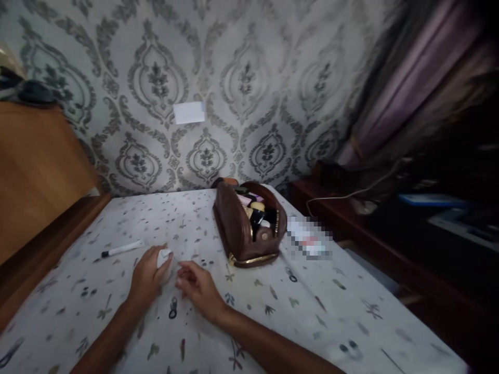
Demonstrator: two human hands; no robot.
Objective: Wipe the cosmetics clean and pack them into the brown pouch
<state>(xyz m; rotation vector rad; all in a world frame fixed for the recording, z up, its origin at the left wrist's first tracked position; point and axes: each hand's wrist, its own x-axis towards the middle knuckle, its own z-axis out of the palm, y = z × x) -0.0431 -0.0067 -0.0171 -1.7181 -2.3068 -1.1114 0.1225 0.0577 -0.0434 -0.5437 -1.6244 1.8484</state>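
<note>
My left hand (150, 272) is closed on a small white crumpled piece (165, 256), which looks like paper or tissue and shows between thumb and fingers. Just to its right, my right hand (198, 291) has its fingers half bent and apart, with nothing visible in them; a little blur softens the fingertips. Beyond the left hand lies a white marker (123, 248) with a dark end. A brown zipped bag (234, 223) stands unzipped past the right hand, filled with several small items, among them a yellow roundish one (257, 208).
The patterned white cloth (268, 322) covers the surface under my hands. A pixelated packet (310, 238) lies right of the bag. A wooden panel (42, 166) rises at the left, and a dark red ledge (331, 205) with a cable (346, 196) runs along the right.
</note>
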